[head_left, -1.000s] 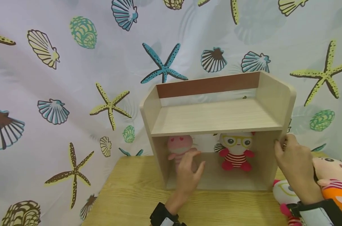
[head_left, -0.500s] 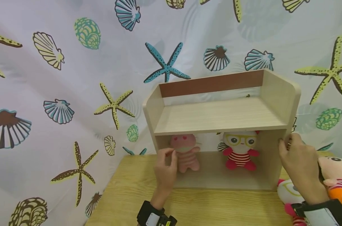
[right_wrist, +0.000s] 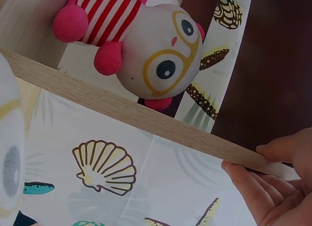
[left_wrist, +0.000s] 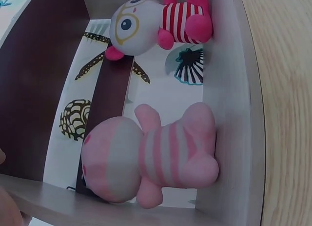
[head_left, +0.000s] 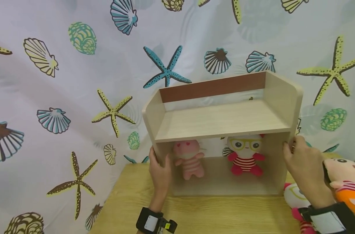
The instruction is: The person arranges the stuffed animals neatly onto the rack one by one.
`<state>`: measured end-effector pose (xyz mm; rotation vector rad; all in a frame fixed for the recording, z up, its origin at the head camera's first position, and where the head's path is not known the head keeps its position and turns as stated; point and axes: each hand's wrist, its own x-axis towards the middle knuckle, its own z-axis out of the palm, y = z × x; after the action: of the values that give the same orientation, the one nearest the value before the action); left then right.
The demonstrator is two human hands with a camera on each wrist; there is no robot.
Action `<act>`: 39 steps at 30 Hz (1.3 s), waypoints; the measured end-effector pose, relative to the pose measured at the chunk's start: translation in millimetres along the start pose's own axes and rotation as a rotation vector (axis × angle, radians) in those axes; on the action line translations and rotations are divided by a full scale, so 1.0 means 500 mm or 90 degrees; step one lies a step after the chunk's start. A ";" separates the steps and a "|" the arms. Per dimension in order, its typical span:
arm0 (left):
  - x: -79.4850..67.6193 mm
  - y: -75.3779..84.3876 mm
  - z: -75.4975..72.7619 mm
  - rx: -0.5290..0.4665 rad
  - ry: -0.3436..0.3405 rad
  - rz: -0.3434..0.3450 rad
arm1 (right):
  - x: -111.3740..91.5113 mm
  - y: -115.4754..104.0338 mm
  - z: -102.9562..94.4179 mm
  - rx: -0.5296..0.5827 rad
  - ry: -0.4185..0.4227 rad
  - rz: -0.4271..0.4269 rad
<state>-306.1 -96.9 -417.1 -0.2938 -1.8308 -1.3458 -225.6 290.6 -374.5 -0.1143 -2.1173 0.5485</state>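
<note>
A small two-tier wooden shelf [head_left: 224, 122] stands on the table. My right hand [head_left: 306, 170] pinches its right side panel, thumb inside and fingers outside, as the right wrist view also shows. At the left side panel, my left hand [head_left: 160, 175] holds the edge between its thumb and fingers. In the lower compartment, a pink striped plush toy [head_left: 191, 162] sits at the left. A white-headed plush toy [head_left: 245, 152] with yellow glasses and a red-striped body sits at the right. Only a bit of the left hand shows in its wrist view.
Beside the shelf's right end lie another glasses-wearing plush toy [head_left: 295, 196] and a plush doll [head_left: 345, 182] in orange, partly behind the right forearm. A curtain [head_left: 77, 81] printed with shells and starfish hangs behind the wooden table [head_left: 212, 214].
My left hand has moved left, from in front of the pink plush toy to the shelf's left side panel, which it now holds. My right hand stays at the right panel.
</note>
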 end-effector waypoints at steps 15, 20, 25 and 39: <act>-0.004 -0.031 -0.018 0.075 0.015 0.062 | -0.016 -0.008 -0.001 0.008 -0.015 0.004; 0.001 -0.028 -0.013 0.077 0.016 0.062 | -0.010 -0.001 -0.004 0.012 -0.015 -0.005; 0.004 -0.025 -0.008 0.069 0.011 0.063 | -0.004 0.008 -0.013 0.036 -0.052 -0.002; 0.009 -0.029 -0.003 0.067 0.008 0.067 | 0.025 0.061 -0.074 0.155 -0.370 0.067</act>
<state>-317.1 -105.4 -423.5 -0.3202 -1.8423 -1.1723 -206.9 334.2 -360.1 0.0844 -2.5887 0.9904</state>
